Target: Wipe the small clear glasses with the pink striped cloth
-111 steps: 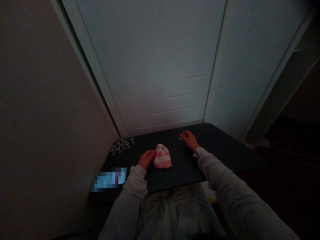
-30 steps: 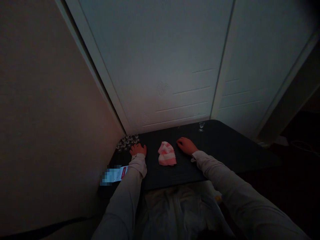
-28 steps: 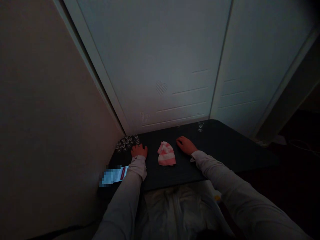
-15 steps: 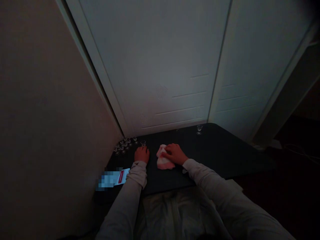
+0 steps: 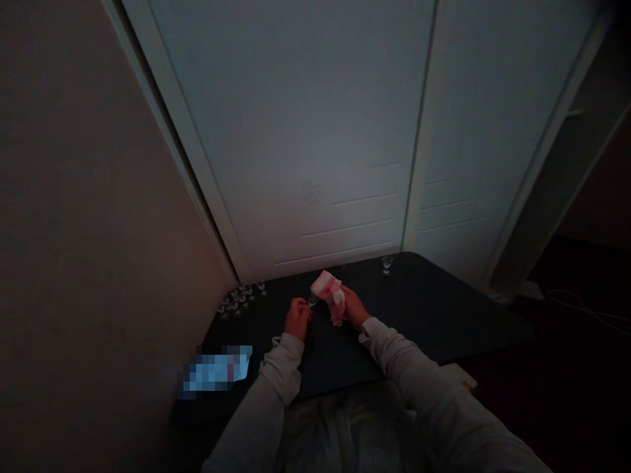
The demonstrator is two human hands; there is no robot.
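Observation:
A small stemmed glass [image 5: 312, 300] is tilted above the dark table [image 5: 414, 315], its foot pinched in the fingers of my left hand [image 5: 298, 319]. My right hand [image 5: 355, 307] is closed on a pink and white cloth [image 5: 331, 293], which hangs down in folds. The cloth's left edge meets or overlaps the glass's bowl; whether it reaches inside I cannot tell. Part of my right hand's fingers is hidden behind the cloth.
Several small glasses [image 5: 238, 300] stand grouped at the table's back left. A single glass [image 5: 387, 265] is near the back right edge. A bright blurred-out sheet or screen [image 5: 217, 371] lies at the front left. White panels [image 5: 305, 131] rise behind the table.
My left hand has lifted the small glass off the table and brought it right, to the cloth. My right hand has raised the cloth from the tabletop.

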